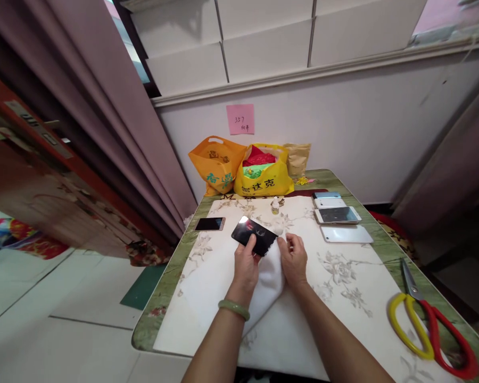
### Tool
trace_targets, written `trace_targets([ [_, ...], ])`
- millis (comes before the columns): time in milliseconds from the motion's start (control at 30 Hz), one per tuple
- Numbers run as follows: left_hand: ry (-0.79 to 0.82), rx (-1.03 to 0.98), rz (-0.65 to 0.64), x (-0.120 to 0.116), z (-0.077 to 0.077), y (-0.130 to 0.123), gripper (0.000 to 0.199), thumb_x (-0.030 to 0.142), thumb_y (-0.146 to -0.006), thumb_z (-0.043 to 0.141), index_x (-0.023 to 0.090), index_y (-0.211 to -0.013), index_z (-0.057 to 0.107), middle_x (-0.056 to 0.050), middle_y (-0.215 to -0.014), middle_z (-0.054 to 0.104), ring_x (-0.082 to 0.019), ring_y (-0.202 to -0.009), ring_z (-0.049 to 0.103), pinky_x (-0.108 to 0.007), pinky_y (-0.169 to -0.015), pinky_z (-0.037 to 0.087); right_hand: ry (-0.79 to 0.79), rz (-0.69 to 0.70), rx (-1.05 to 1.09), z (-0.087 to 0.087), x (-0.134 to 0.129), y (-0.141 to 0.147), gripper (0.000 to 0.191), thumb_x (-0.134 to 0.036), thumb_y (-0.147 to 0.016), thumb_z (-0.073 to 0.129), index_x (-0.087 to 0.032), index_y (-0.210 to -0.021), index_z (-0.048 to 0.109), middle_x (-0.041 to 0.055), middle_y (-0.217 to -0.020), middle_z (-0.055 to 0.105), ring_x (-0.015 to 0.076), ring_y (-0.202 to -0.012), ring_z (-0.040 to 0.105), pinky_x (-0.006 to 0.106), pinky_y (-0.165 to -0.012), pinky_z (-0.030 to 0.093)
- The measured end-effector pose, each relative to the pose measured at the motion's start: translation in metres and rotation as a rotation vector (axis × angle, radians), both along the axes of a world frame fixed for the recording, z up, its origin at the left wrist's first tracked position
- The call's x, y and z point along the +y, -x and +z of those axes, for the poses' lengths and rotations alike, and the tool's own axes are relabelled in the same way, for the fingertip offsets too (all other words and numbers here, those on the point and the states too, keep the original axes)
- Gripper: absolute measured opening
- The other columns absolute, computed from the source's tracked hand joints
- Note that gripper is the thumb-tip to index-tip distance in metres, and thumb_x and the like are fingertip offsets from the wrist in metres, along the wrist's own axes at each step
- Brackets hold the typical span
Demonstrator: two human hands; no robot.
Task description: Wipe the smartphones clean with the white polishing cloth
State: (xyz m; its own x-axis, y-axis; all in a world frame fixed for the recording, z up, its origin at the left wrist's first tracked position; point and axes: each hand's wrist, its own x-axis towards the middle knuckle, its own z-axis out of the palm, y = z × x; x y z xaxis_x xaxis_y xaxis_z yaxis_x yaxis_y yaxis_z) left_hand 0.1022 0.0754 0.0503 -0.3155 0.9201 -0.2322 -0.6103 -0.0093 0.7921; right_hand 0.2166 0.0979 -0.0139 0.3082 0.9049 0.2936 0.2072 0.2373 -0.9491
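A black smartphone [245,227] is gripped in my left hand [246,266], thumb across its dark, shiny screen. A green bangle [234,307] circles the left wrist. My right hand [294,260] pinches the fringed edge of a white cloth [267,287] at the phone's right end. The cloth hangs under the phone and spreads onto the floral table cover [343,308]. Just beyond the hands stands a small clear bottle [275,206] with a white cap. A smartphone with a dark screen [209,224] lies to the left.
On the right lie a white-framed phone [338,215], a white phone seen from its back [346,234] and others behind. Large scissors [413,303] with yellow and red handles lie near the right edge. An orange bag [219,165] and a yellow bag [263,183] stand along the back wall.
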Motion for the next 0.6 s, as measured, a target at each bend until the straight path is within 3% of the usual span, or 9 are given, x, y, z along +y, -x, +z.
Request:
trace_targets([
  [67, 0.005, -0.028, 0.023, -0.004, -0.004, -0.003, 0.039, 0.028, -0.067, 0.08, 0.014, -0.101, 0.067, -0.007, -0.096, 0.073, -0.014, -0.079, 0.067, -0.022, -0.068, 0.051, 0.07, 0.053, 0.04, 0.0, -0.002, 0.0, 0.037, -0.055, -0.087, 0.049, -0.02, -0.073, 0.053, -0.0028, -0.065, 0.048, 0.0136, -0.061, 0.043, 0.026, -0.058, 0.038],
  [133, 0.027, -0.046, 0.049, -0.006, -0.008, -0.009, 0.037, 0.025, -0.064, 0.081, 0.014, -0.096, 0.067, -0.006, -0.091, 0.073, -0.013, -0.076, 0.067, -0.021, -0.068, 0.051, 0.101, 0.108, 0.084, 0.0, -0.004, 0.0, 0.043, -0.056, -0.089, 0.044, -0.021, -0.065, 0.046, -0.0045, -0.059, 0.043, 0.013, -0.058, 0.039, 0.026, -0.056, 0.035],
  [267, 0.065, -0.034, 0.137, -0.002, -0.01, -0.019, 0.037, 0.026, -0.067, 0.079, 0.015, -0.1, 0.065, -0.003, -0.087, 0.072, -0.012, -0.073, 0.067, -0.021, -0.064, 0.051, 0.112, 0.146, 0.118, 0.0, -0.006, 0.003, 0.042, -0.057, -0.089, 0.042, -0.022, -0.067, 0.048, -0.0026, -0.062, 0.05, 0.0147, -0.062, 0.042, 0.027, -0.061, 0.037],
  [433, 0.036, -0.091, 0.248, 0.009, -0.004, -0.019, 0.037, 0.028, -0.077, 0.072, 0.018, -0.111, 0.061, -0.008, -0.102, 0.072, -0.016, -0.086, 0.069, -0.027, -0.075, 0.055, 0.126, 0.277, 0.091, 0.001, -0.013, 0.013, 0.042, -0.056, -0.09, 0.041, -0.022, -0.067, 0.049, -0.0011, -0.062, 0.053, 0.0155, -0.062, 0.045, 0.028, -0.061, 0.038],
  [600, -0.005, 0.037, 0.145, 0.01, -0.011, -0.008, 0.04, 0.03, -0.073, 0.075, 0.016, -0.108, 0.063, -0.01, -0.108, 0.07, -0.019, -0.092, 0.068, -0.031, -0.079, 0.056, 0.171, 0.288, 0.196, 0.002, -0.016, 0.014, 0.044, -0.058, -0.09, 0.038, -0.021, -0.072, 0.054, 0.0006, -0.068, 0.059, 0.0175, -0.067, 0.051, 0.029, -0.065, 0.042],
])
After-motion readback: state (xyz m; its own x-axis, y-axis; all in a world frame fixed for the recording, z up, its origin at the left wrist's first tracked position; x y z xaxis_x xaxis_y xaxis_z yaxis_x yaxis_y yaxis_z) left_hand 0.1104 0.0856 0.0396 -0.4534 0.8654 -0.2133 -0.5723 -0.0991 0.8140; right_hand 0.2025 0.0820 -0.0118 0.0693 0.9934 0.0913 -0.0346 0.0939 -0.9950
